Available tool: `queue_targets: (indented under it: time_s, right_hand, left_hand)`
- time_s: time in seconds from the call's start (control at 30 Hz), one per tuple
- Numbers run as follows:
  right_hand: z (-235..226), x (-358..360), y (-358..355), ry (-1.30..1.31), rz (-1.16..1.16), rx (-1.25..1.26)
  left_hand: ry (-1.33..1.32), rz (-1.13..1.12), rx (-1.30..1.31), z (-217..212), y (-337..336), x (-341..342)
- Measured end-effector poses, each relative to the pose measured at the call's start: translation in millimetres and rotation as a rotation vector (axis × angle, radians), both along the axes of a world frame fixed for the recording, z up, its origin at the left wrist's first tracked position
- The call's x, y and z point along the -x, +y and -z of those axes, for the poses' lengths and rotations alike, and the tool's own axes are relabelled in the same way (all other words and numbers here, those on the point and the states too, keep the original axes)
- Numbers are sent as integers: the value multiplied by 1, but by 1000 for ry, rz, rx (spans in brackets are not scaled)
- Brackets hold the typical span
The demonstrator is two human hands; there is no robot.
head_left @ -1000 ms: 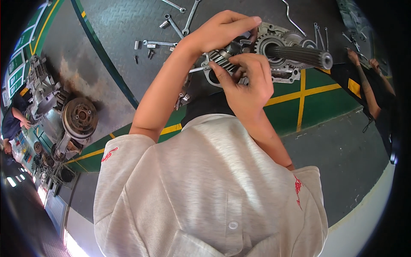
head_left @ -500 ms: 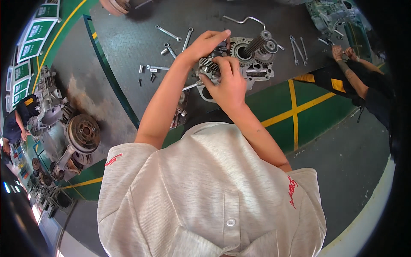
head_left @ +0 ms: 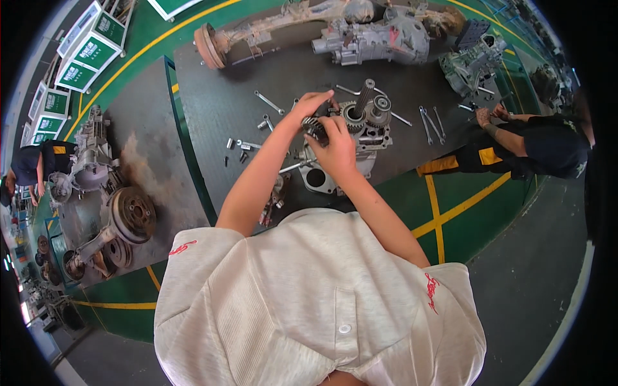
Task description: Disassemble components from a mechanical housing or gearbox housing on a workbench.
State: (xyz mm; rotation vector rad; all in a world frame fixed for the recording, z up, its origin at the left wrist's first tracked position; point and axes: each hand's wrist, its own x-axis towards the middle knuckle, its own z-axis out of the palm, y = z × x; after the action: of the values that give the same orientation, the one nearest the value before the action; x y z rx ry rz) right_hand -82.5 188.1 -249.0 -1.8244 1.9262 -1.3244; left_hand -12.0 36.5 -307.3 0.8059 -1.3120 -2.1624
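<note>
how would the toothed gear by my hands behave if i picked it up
The toothed gear looks like solid metal, so probably stiff and heavy for its size. Its round outline suggests it might roll if set on edge.

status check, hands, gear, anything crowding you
Right hand at helical gear, grip partly hidden. Left hand arched close beside it. Gear by gearbox housing's left side. Splined shaft stands close on the right.

Gearbox (head_left: 372,139) on workbench (head_left: 212,96), wrenches (head_left: 269,103) left and right (axle (head_left: 283,31) behind).
</note>
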Motion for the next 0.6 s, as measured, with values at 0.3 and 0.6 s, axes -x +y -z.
queue_targets:
  time_s: [0.3,0.6]
  right_hand:
    - [-28,12,44,-364,-248,-89]
    - [-7,107,84,-1187,-151,-445]
  left_hand:
    - [-79,-755,270,-23,81,-28]
    - [-350,-464,216,-39,174,2]
